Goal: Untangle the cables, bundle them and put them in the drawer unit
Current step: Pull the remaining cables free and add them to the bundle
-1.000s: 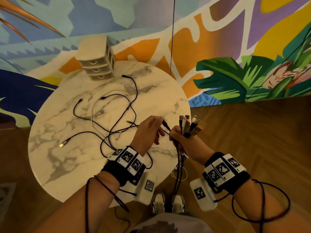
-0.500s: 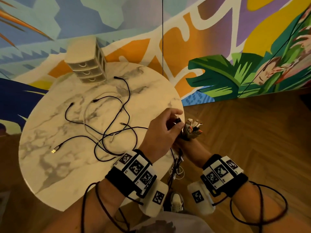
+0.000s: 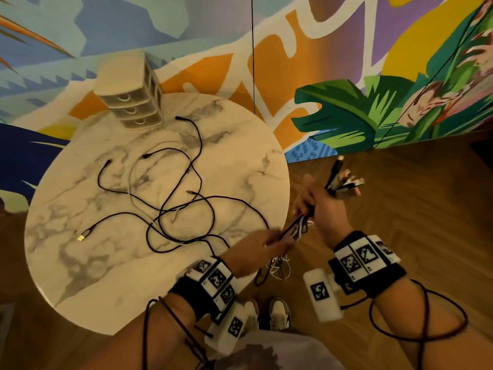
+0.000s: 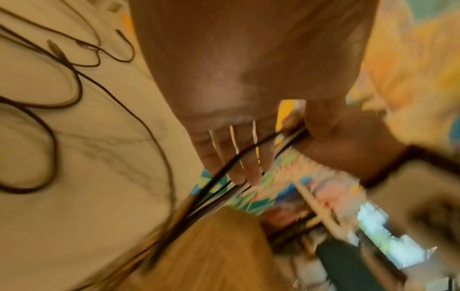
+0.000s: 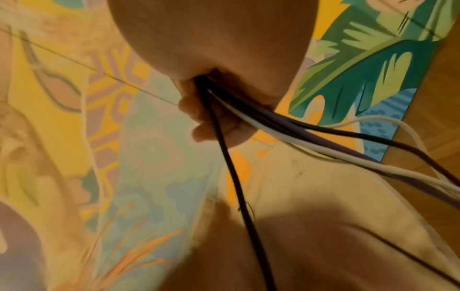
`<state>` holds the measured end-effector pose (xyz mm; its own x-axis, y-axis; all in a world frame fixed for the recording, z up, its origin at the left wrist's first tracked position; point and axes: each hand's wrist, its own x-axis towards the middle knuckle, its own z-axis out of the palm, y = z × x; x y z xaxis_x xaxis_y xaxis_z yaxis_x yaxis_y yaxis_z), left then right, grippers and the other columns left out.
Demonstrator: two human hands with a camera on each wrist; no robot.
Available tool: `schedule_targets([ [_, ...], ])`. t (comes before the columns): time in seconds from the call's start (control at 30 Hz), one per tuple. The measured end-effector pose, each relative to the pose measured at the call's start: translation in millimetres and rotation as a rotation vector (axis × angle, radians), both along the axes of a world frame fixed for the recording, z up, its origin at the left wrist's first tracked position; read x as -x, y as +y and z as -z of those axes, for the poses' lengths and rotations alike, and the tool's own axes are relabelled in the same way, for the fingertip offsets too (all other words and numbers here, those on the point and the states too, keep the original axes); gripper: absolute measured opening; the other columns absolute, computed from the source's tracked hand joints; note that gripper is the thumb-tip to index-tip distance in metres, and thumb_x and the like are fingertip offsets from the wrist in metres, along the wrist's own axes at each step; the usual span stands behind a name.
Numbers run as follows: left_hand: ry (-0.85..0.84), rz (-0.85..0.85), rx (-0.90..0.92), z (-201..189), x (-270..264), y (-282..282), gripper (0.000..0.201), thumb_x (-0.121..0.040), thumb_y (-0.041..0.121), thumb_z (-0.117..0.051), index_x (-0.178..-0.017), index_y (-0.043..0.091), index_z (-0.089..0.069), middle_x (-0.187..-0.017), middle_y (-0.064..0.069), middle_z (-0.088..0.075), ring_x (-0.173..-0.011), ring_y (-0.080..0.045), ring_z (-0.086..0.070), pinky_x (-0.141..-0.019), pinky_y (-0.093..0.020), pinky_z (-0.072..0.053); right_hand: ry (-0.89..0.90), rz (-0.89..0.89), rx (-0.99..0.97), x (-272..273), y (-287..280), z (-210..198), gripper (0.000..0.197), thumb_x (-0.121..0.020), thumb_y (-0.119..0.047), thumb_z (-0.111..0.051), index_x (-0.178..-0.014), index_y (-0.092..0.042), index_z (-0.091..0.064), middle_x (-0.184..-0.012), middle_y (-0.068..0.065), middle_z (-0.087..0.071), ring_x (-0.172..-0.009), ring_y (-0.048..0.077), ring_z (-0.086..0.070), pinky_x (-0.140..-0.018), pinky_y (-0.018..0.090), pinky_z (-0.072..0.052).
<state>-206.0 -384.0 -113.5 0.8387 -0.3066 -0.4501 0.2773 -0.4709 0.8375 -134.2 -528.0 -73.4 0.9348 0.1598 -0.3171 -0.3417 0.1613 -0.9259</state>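
Observation:
Several black and white cables lie tangled on the round marble table. My right hand is off the table's right edge and grips a bundle of cable ends, with the plugs fanning out above the fist. The bundled strands run down and left into my left hand, whose fingers curl around them a short way below. In the right wrist view, black and white strands leave my right hand. The beige drawer unit stands at the table's far edge with all its drawers closed.
A gold USB plug lies at the table's left. Loose cable loops hang off the table's near right edge above my shoes. A painted mural wall stands behind the table, and wooden floor lies to the right.
My left hand has left the plug ends and slid down the bundle towards me. My right hand has carried the bundle right, past the table edge.

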Motion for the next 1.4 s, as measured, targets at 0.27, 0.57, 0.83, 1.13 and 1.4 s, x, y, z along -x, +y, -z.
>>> schedule_targets([
  [0.27,0.108,0.445,-0.454,67.6,20.7,6.8,0.028,-0.093,0.028,-0.048,-0.105,0.011,-0.066,-0.112,-0.007,-0.063,-0.105,-0.021,-0.058,-0.089,-0.028,-0.043,-0.031,0.169,-0.042,-29.1,-40.0,-6.3,0.054,-0.1,-0.034,-0.039,-0.049,-0.019,-0.033,-0.042,-0.003,-0.032,-0.036,0.015,-0.034,-0.045,0.024,-0.042],
  [0.57,-0.245,0.045,-1.103,2.5,-31.8,48.8,0.031,-0.098,0.035,-0.036,-0.104,0.016,-0.06,-0.105,-0.008,-0.064,-0.095,-0.031,-0.062,-0.072,-0.034,-0.045,-0.025,0.224,0.289,-15.0,-41.0,-1.0,0.016,-0.097,-0.028,-0.05,-0.102,-0.014,-0.054,-0.082,-0.009,-0.053,-0.071,0.004,-0.051,-0.064,0.018,-0.044],
  [0.83,-0.493,0.132,-1.12,-62.2,-30.2,-21.5,0.017,-0.097,0.023,-0.042,-0.101,0.016,-0.056,-0.093,-0.002,-0.063,-0.085,-0.025,-0.062,-0.06,-0.031,-0.035,-0.061,-0.338,0.362,13.9,14.3,23.1,0.029,-0.097,-0.043,-0.045,-0.076,-0.024,-0.054,-0.061,0.0,-0.048,-0.05,0.012,-0.039,-0.052,0.033,-0.034],
  [1.13,-0.044,-0.048,-0.649,34.6,7.6,48.7,0.025,-0.101,0.032,-0.036,-0.09,0.018,-0.053,-0.101,-0.011,-0.063,-0.09,-0.028,-0.058,-0.072,-0.034,-0.041,0.014,0.347,0.173,-36.7,-28.9,12.0,0.027,-0.095,-0.045,-0.048,-0.108,-0.03,-0.067,-0.063,-0.007,-0.04,-0.049,0.005,-0.038,-0.046,0.019,-0.036],
  [1.4,-0.282,-0.513,-0.832,-4.5,-16.6,144.9,0.042,-0.1,0.038,-0.032,-0.089,0.008,-0.059,-0.087,-0.017,-0.065,-0.085,-0.037,-0.06,-0.072,-0.043,-0.048,-0.036,0.278,0.157,-32.0,-31.1,15.3,0.052,-0.098,-0.05,-0.037,-0.1,-0.01,-0.07,-0.05,-0.007,-0.036,-0.04,0.003,-0.03,-0.042,0.018,-0.025],
])
